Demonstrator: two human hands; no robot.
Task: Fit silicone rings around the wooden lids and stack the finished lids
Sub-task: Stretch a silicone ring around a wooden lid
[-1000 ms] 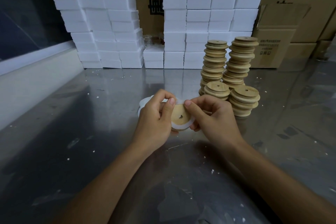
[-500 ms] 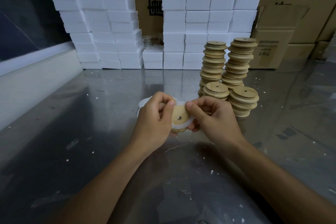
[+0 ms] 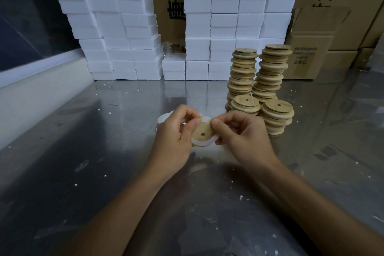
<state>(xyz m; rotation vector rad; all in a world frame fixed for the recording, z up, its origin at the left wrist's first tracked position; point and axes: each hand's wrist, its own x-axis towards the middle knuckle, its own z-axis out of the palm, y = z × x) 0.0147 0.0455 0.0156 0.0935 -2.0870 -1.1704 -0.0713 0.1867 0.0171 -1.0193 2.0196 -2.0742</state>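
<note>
A round wooden lid with a small centre hole is held above the steel table between both hands. A translucent white silicone ring wraps its lower edge and runs up over the top between the thumbs. My left hand pinches the lid and ring from the left. My right hand pinches them from the right. More white silicone rings lie on the table behind my left hand, mostly hidden. Stacks of wooden lids stand at the right: two tall ones, two short ones.
The steel table is speckled with white crumbs. A wall of white foam boxes lines the back. Brown cardboard cartons stand at the back right. A pale ledge runs along the left.
Both hands stay in place with the lid. The lid tilts a little more face-up and the thumbs have shifted along the ring at its top edge.
</note>
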